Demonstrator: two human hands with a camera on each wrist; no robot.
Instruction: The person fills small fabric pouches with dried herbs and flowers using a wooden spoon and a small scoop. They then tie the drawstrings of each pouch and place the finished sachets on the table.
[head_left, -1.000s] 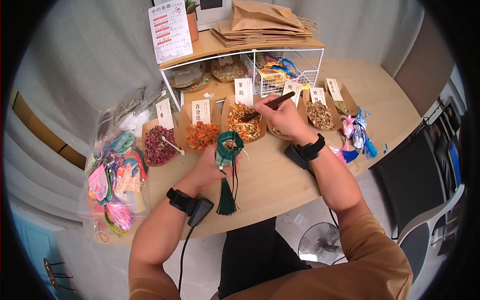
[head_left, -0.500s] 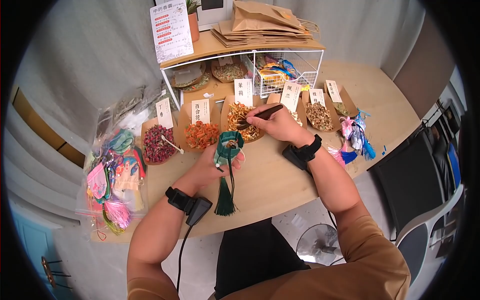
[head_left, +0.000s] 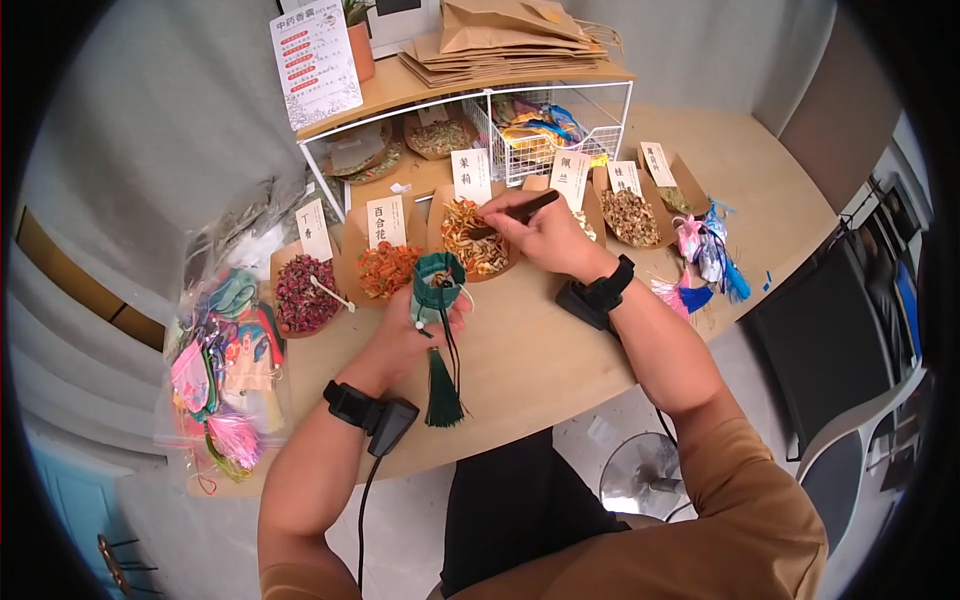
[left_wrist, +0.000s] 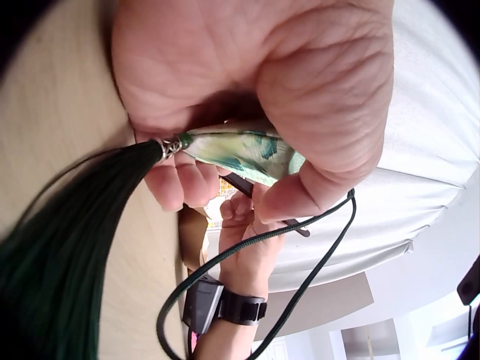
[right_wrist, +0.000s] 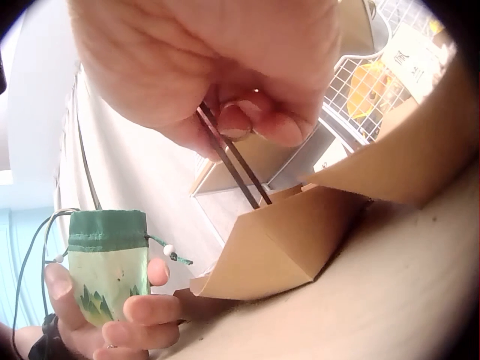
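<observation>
My left hand (head_left: 392, 328) grips a small green drawstring pouch (head_left: 437, 292), held upright with its mouth spread; some dried bits show inside. From the pouch hang dark cords and a dark green tassel (head_left: 443, 390). In the right wrist view, fingers and thumb curl around the pouch (right_wrist: 109, 274). My right hand (head_left: 562, 238) pinches dark slim tongs (head_left: 530, 206). Their tips reach into a brown paper tray (right_wrist: 259, 259) of yellow-orange dried petals (head_left: 470, 252); the tray's wall hides the tips in the right wrist view.
Labelled trays of dried herbs flank it, including orange flowers (head_left: 388, 268) and dark red buds (head_left: 305, 295) with a white spoon. Behind stands a wooden shelf (head_left: 390, 100) with a wire basket (head_left: 550, 155). Pouches in plastic (head_left: 235, 370) lie left, tasselled pouches (head_left: 705, 255) right.
The right hand has moved slightly down and left, and the tongs' tips sit deeper among the petals. The left hand keeps its hold on the pouch. The head view has shifted a little.
</observation>
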